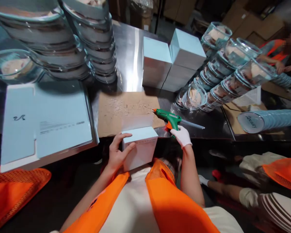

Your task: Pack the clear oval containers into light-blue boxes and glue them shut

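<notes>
My bare left hand [118, 150] grips a small white box [140, 152] at the table's front edge, thumb and fingers around its left end. A flap on the box's far side stands up. My right hand [182, 136], in a white glove, is wrapped round the handle of a green hot glue gun [168, 116] with an orange trigger and tip. A clear glue stick [192, 124] sticks out of the gun's back. The gun's tip points left, just above a stained cardboard sheet [109, 113] and apart from the box.
Flat printed white cartons [60, 110] lie stacked at left, below tall stacks of clear round containers [99, 42]. Made-up white boxes [157, 61] stand behind the cardboard. More container stacks [215, 77] rise at right, near a row of lids [276, 119]. Co-workers in orange vests [276, 48] are nearby.
</notes>
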### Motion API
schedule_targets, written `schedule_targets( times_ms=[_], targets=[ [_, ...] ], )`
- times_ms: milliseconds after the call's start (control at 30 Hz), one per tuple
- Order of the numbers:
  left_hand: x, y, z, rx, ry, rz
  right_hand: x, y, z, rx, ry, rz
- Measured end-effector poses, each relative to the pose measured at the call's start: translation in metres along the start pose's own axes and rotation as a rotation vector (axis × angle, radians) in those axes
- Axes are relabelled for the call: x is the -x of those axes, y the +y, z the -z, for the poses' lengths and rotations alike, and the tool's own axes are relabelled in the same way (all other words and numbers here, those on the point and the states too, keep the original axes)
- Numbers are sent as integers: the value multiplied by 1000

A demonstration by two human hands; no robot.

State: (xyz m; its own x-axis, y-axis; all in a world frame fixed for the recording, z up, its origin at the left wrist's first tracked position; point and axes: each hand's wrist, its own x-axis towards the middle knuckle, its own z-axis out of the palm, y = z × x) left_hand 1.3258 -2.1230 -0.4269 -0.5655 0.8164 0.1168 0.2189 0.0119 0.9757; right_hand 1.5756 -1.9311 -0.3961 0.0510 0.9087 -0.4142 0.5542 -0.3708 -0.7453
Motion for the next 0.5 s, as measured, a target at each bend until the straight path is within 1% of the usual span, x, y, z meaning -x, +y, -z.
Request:
schedule_targets(
  times_ms=[33,100,167,233,267,300,333,400,467,500],
  targets=[
    [-1,2,-1,21,-3,19,2,1,-2,-109,-10,4],
    [-3,6,-2,58,2,51,13,2,-6,-219,-1,44],
    [-3,11,-2,69,16,67,28,1,-7,-371,83,116],
    [-3,18,-2,63,20,60,45,-2,-4,-542,170,230],
    [-3,22,-3,58,21,49,53,-3,-1,-604,159,288],
    [-4,25,-5,53,22,34,62,-5,3,-638,110,333],
    [-4,29,-8,50,23,13,70,-5,7,-635,35,354],
    [-5,36,-15,33,26,-31,85,-1,14,-546,-111,330],
    [-4,42,-23,0,36,-72,100,8,16,-449,-159,308],
    [-3,44,-27,-21,42,-89,107,13,15,-396,-160,330]
  ],
)
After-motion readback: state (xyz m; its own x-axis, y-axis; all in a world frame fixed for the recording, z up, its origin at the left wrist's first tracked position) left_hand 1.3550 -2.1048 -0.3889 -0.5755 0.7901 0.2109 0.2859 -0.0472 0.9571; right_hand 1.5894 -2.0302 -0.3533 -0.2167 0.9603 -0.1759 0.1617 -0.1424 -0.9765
